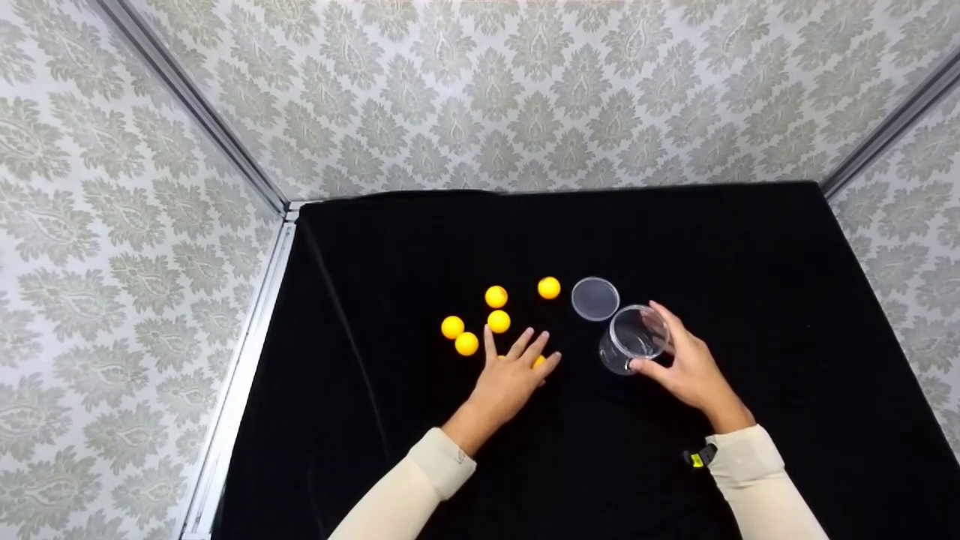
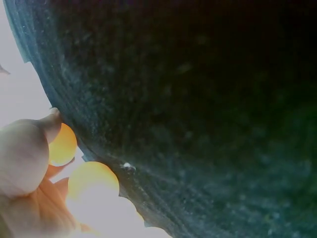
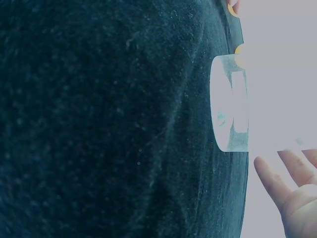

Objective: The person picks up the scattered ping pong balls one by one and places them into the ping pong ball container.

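In the head view, my left hand [image 1: 510,379] reaches palm down with fingers spread over yellow balls. One ball [image 1: 538,361] shows between its fingers, and another is mostly hidden underneath. In the left wrist view, an orange-looking ball [image 2: 63,145] sits against the thumb and fingers, with overexposed balls [image 2: 94,186] beside it. My right hand [image 1: 694,371] holds a clear plastic jar [image 1: 616,358] near its open rim, thumb on the near side and fingers on the far side. The right wrist view shows the jar's base [image 3: 223,104]; glare hides its upper part.
Several more yellow balls [image 1: 466,343] lie ahead and left of my left hand. A lone ball [image 1: 549,288] sits near a round clear lid [image 1: 595,298], which lies just beyond the jar. Black cloth [image 1: 675,240] covers the table; patterned walls [image 1: 495,90] stand behind.
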Motion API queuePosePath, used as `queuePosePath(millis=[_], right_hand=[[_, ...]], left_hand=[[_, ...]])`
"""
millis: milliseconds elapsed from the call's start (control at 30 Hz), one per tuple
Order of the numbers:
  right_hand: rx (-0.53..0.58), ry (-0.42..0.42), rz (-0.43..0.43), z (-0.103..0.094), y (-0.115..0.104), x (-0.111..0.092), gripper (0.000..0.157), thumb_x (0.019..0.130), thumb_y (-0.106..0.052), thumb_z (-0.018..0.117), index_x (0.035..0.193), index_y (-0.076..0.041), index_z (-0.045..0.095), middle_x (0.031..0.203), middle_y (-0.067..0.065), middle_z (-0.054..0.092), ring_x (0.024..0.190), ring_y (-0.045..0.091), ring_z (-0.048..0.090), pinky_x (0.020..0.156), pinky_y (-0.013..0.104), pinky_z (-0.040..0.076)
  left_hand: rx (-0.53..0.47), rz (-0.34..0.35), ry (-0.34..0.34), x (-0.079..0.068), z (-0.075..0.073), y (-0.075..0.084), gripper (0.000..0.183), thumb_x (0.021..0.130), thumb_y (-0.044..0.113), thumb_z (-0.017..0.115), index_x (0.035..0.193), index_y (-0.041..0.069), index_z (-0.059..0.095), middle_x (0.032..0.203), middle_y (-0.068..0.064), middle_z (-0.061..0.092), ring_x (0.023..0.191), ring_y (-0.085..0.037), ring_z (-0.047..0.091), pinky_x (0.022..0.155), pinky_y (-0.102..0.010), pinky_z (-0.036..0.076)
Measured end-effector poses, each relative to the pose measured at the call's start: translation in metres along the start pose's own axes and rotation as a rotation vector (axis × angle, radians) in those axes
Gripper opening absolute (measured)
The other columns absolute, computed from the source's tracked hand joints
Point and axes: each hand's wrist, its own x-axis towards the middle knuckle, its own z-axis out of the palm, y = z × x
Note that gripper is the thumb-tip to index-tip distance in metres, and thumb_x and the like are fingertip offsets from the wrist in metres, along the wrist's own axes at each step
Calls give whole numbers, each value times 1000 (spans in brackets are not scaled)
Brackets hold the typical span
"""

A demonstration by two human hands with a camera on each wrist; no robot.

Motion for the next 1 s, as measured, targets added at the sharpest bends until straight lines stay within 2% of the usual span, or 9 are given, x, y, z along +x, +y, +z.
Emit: queuePosePath(millis=[167,367,533,600,700,800,1000], right_hand=[[11,5,-4,0,2,0,91,77,1,86,153,6,37,142,31,56,133,45,54,102,9,43],[13,8,-3,1,1,0,91,77,0,87,153,6,37,143,30,56,133,45,55,103,14,45],[17,1,10,1,0,0,90,78,-1,86,152,7,37,144,30,55,133,46,54,101,7,42],[10,4,14,1,0,-1,90,78,-1,86,152,6,37,144,30,56,133,45,54,103,13,45],[0,8,11,1,1,0,89,78,-2,86,152,5,37,144,28,56,133,44,55,105,31,49],[-4,7,0,1,2,1,89,78,-2,86,152,5,37,145,27,56,133,44,55,103,47,47],[3,8,-9,3,4,-1,88,78,-2,86,152,5,38,145,27,55,133,45,55,102,51,47]], left_hand=[[-16,-2,-10,2,-1,1,47,98,39,64,144,35,57,158,-1,49,148,-26,44,104,-84,27],[-30,1,-15,5,-3,2,47,99,39,63,145,35,56,159,-1,47,149,-26,42,105,-86,24],[-25,3,-27,11,-9,3,49,99,41,61,146,36,54,161,0,45,150,-25,41,104,-85,26],[-39,2,-40,15,-13,4,49,99,41,60,148,36,53,162,0,44,151,-25,39,105,-85,26],[-69,-1,-42,23,-23,5,50,100,41,59,149,36,51,163,0,41,152,-25,37,106,-84,25],[-82,1,-20,32,-33,5,50,101,40,59,150,37,50,163,1,42,153,-25,36,106,-84,25],[-80,3,46,42,-46,8,50,100,41,62,149,37,51,161,2,44,151,-24,40,107,-85,21]])
